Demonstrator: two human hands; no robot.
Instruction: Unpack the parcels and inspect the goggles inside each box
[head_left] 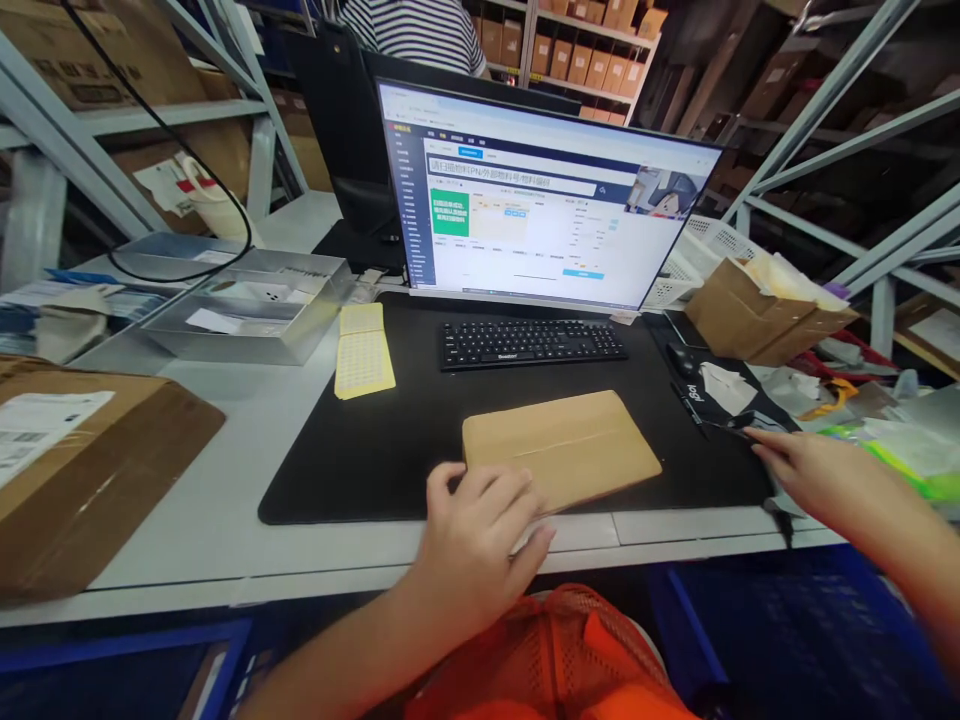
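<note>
A flat brown cardboard package (577, 440) lies slightly askew on the black desk mat (360, 440). My left hand (480, 530) rests on its near left corner, fingers bent and apart, the thumb lying clear of the near edge. Out to the right, my right hand (810, 465) has its fingers closed at a thin dark item (727, 430) by the mat's edge; its kind cannot be made out. Close to those fingertips lie a black pen (691, 408) and a crumpled white paper (727, 387). A black mouse (681, 360) sits just beyond.
A monitor (517, 240) stands behind a black keyboard (532, 343). Yellow label sheets (364, 350) lie left of it. A large carton (97, 470) and a grey tray (300, 335) occupy the left; an open cardboard box (750, 310) and plastic bags (915, 450) crowd the right. A person (412, 35) is behind.
</note>
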